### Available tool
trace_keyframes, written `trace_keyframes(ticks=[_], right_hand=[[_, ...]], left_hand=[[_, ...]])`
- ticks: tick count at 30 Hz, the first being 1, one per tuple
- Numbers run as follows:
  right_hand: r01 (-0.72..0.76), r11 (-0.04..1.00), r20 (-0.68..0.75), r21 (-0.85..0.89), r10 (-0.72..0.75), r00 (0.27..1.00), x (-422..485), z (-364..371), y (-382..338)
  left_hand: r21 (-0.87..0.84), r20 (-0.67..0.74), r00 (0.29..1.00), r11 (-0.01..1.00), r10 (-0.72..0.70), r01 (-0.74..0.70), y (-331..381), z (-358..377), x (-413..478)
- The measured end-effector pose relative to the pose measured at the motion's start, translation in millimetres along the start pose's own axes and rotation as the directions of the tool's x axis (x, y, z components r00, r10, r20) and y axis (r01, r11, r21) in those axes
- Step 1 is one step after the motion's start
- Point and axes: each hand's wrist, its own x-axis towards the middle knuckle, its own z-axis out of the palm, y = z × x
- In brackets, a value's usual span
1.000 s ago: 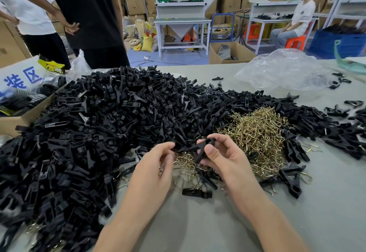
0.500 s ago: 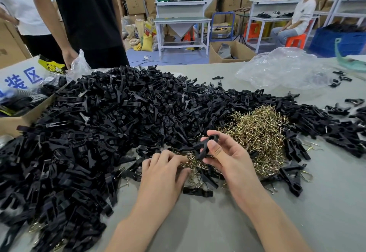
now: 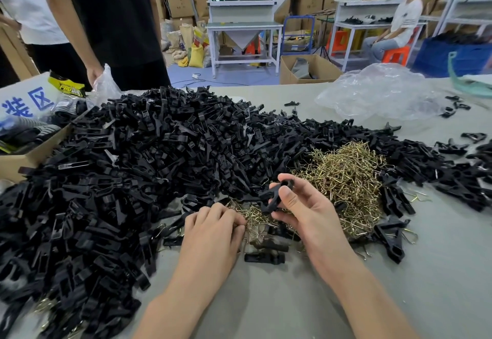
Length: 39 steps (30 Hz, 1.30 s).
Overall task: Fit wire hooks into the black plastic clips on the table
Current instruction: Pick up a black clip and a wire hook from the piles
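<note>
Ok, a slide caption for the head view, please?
Right hand holds a black clip while the left hand touches the brass hooks, beside a clip pile on the table.

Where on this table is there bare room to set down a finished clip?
Bare table lies right of the right hand, nearer than the wire hooks, and between both forearms. Left and centre are crowded with black clips.

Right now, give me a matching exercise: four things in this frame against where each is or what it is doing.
1 right hand
2 left hand
3 clear plastic bag
4 cardboard box

A far right of the table
B holds a black clip
C fingertips in the wire hooks
D table's left edge

Pairs: 1-B, 2-C, 3-A, 4-D
</note>
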Motion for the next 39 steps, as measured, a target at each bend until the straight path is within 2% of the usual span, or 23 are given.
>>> trace_keyframes(ticks=[6, 15, 18, 20, 23, 25, 28, 30, 32, 34, 39], right_hand=[[-0.006, 1.000, -0.004, -0.001, 0.006, 1.000, 0, 1, 0], [-0.016, 1.000, -0.012, -0.005, 0.016, 1.000, 0, 2, -1], [-0.022, 1.000, -0.015, 0.006, 0.022, 1.000, 0, 2, -1], [-0.028, 0.999, -0.007, 0.035, 0.028, 1.000, 1, 1, -1], [-0.057, 0.987, 0.022, 0.150, 0.054, 0.998, 2, 1, 0], [-0.088, 0.964, 0.045, 0.250, 0.080, 0.996, 2, 2, 1], [-0.139, 0.918, 0.078, 0.371, 0.118, 0.990, 2, 2, 1], [-0.171, 0.887, 0.104, 0.430, 0.140, 0.985, 2, 0, 0], [-0.197, 0.871, 0.132, 0.450, 0.154, 0.979, 2, 0, -1], [-0.203, 0.880, 0.154, 0.430, 0.150, 0.977, 2, 1, 0], [-0.201, 0.896, 0.190, 0.395, 0.135, 0.972, 1, 4, 1]], left_hand=[[0.055, -0.032, 0.999, 0.998, -0.008, 0.009, 0, -4, -3], [0.218, 0.014, 0.999, 0.975, 0.046, -0.048, -1, -13, -1], [0.041, -0.081, 0.996, 0.999, 0.036, -0.033, 0, -18, -1], [-0.248, -0.128, 0.988, 0.967, -0.090, 0.055, 2, -22, -1], [-0.646, -0.075, 0.961, 0.747, -0.268, 0.158, 11, -27, 0], [-0.832, 0.074, 0.939, 0.499, -0.334, 0.243, 19, -29, 0], [-0.943, 0.304, 0.892, 0.027, -0.334, 0.331, 29, -33, 1], [-0.930, 0.367, 0.877, -0.157, -0.311, 0.334, 34, -33, 2], [-0.908, 0.409, 0.866, -0.226, -0.287, 0.354, 37, -31, 3], [-0.890, 0.441, 0.860, -0.252, -0.257, 0.381, 38, -29, 4], [-0.885, 0.451, 0.871, -0.222, -0.192, 0.409, 38, -27, 4]])
